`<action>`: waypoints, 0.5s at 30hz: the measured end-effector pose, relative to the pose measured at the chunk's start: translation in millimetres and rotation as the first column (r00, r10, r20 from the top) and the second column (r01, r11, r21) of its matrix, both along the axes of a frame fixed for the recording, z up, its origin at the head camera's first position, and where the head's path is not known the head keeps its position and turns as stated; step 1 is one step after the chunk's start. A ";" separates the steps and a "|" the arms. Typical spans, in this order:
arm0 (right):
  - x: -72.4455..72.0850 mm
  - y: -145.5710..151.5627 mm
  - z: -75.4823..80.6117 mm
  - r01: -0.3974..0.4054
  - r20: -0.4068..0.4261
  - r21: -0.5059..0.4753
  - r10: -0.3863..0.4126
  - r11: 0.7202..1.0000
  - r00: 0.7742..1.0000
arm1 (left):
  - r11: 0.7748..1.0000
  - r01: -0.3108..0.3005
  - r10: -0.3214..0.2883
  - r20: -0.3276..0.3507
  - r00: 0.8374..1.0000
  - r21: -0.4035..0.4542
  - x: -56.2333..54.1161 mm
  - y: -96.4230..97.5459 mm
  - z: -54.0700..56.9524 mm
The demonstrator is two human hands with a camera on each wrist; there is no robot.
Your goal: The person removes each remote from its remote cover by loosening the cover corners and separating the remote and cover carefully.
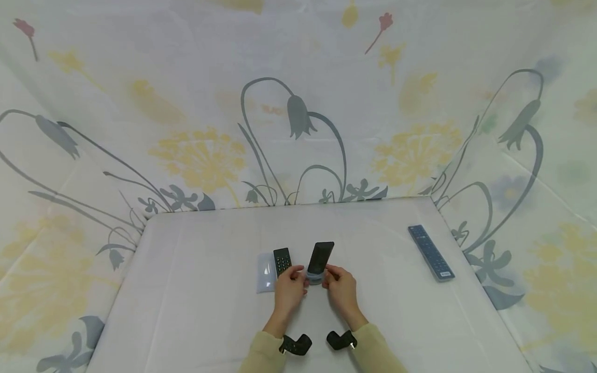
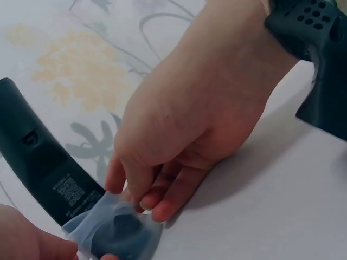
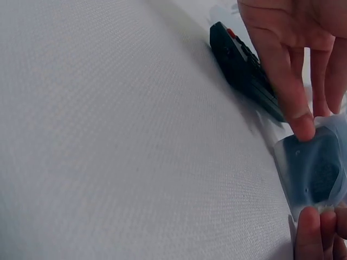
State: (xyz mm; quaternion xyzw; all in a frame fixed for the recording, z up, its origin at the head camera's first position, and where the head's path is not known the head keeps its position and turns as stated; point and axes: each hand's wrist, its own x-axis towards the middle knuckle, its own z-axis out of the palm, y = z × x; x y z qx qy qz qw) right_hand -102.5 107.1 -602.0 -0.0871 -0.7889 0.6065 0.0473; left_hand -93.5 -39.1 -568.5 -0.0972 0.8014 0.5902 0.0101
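**Item Positions on the Table [image 1: 196,290]**

The first remote [image 1: 322,255] is at lower centre of the frame, lower end in a sleeve [image 2: 93,219], between left hand [image 1: 290,291] and right hand [image 1: 342,291]. To its left: second remote [image 1: 282,258], then packet [image 1: 266,272]. Lower right: third remote [image 1: 430,252]. Cloth [image 1: 205,67] stands behind and along both sides.

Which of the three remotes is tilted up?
The middle black remote, its lower end in a translucent sleeve; the small remote left of it and the long remote far right lie flat.

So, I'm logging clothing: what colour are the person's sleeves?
Pale yellow; the sleeves show best in the head view.
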 end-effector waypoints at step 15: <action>0.5 -0.8 -3.4 0.014 -0.037 0.021 -0.013 1.000 0.999 | 0.994 -0.082 0.084 -0.018 0.996 0.068 2.9 5.3 3.4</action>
